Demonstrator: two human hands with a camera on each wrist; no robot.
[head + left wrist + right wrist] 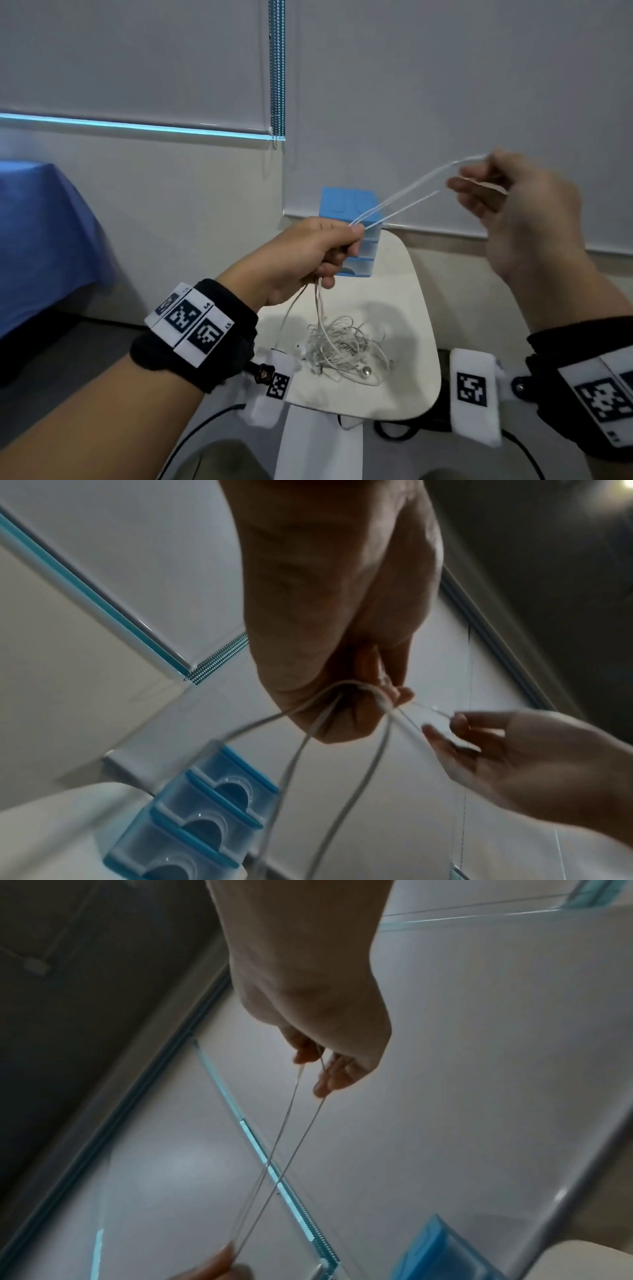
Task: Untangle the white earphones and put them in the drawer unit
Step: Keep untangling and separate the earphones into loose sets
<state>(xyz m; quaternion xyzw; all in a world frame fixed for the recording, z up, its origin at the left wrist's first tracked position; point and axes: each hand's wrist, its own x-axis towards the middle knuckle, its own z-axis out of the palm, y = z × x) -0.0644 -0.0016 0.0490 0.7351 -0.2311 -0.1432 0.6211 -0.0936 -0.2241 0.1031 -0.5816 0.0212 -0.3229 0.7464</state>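
Carefully now: most of the white earphones (342, 346) lie knotted on the bench (404, 387); my left hand (301, 257) grips strands, my right hand (513, 202) pinches the loop. I'd pull gently, drawer unit (356, 226) beyond.

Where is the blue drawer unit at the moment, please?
In the head view, the drawer unit stands at the table's far edge by the wall, behind the left hand.

The left hand (310, 255) is raised in a fist, fingers (342, 253) curled round the earphone cord (400, 197). The right hand (513, 205) is held higher and well apart, pinching the cord's far loop; both wrists wear black bands.
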